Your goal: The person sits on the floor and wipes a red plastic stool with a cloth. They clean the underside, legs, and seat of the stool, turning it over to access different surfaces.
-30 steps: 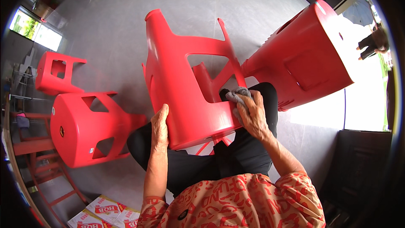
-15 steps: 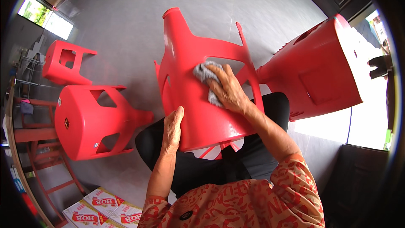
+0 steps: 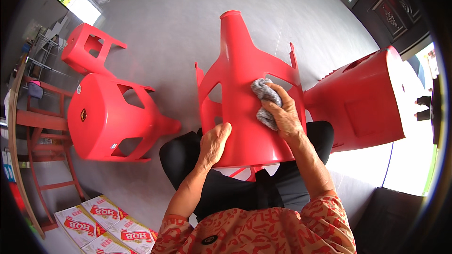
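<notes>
A red plastic stool [image 3: 238, 127] lies on its side across my lap, with its legs pointing away from me. My left hand [image 3: 215, 145] grips the stool's left side near the seat end, thumb on top and fingers hidden underneath. In my right hand [image 3: 286, 115] is a bunched grey cloth [image 3: 265, 96]. It presses against the upper right of the stool's side, close to a cut-out opening.
Another red stool [image 3: 113, 117] lies on its side at the left, a smaller one [image 3: 87, 49] beyond it. Large red stools [image 3: 362, 103], apparently stacked, lie at right. Printed cartons [image 3: 77, 226] sit at lower left, near a brown wooden frame [image 3: 47, 122]. A dark carved door [image 3: 391, 11] stands far right.
The view has swung, and the stool on my lap now points more straight ahead. My right hand still presses the cloth to its side, nearer the right opening. My left hand keeps its hold.
</notes>
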Action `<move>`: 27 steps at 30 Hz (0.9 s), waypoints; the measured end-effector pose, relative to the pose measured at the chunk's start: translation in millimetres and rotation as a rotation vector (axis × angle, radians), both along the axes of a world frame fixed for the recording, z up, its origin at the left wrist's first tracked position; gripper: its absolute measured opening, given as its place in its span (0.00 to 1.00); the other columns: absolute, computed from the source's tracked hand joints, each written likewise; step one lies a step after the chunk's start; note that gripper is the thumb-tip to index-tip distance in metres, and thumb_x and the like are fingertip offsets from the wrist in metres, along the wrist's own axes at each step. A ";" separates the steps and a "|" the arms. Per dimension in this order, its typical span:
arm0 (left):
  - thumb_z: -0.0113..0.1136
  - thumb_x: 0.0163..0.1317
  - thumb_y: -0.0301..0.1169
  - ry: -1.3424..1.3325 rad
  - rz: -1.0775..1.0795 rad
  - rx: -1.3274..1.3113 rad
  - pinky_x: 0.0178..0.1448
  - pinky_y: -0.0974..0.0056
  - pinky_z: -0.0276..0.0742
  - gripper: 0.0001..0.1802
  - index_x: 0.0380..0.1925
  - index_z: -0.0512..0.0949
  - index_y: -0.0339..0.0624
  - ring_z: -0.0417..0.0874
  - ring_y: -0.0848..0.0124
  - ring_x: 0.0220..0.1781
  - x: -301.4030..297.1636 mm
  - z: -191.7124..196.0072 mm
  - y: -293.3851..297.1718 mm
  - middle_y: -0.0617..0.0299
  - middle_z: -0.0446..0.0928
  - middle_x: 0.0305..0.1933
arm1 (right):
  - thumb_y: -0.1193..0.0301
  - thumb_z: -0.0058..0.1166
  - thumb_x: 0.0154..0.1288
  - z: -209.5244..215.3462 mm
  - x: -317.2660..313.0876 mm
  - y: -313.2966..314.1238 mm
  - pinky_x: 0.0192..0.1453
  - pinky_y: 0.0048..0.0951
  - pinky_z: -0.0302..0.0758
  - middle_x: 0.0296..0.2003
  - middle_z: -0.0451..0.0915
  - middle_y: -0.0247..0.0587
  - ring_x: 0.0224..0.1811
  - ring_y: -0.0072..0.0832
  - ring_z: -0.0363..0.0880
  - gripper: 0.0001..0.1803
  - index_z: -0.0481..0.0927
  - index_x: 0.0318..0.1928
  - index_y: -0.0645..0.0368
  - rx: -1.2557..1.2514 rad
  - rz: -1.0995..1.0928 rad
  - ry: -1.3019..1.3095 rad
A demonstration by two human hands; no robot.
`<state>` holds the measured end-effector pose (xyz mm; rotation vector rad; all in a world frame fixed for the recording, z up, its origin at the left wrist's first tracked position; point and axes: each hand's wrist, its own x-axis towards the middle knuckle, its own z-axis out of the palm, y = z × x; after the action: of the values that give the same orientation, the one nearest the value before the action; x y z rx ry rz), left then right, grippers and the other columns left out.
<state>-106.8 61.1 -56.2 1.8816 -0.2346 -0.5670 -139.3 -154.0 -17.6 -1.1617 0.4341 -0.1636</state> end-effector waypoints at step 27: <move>0.65 0.58 0.50 -0.481 -0.323 0.192 0.18 0.56 0.64 0.29 0.10 0.67 0.43 0.72 0.54 0.14 -26.7 11.8 -20.8 0.55 0.67 0.10 | 0.67 0.59 0.54 -35.5 76.9 -36.3 0.60 0.50 0.63 0.59 0.73 0.45 0.66 0.46 0.65 0.27 0.76 0.58 0.44 -1.774 0.128 -0.090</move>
<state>-133.5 40.3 -44.4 2.1650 -0.8354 -0.3488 -62.3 -190.3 -53.1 -2.8899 0.0187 -0.5360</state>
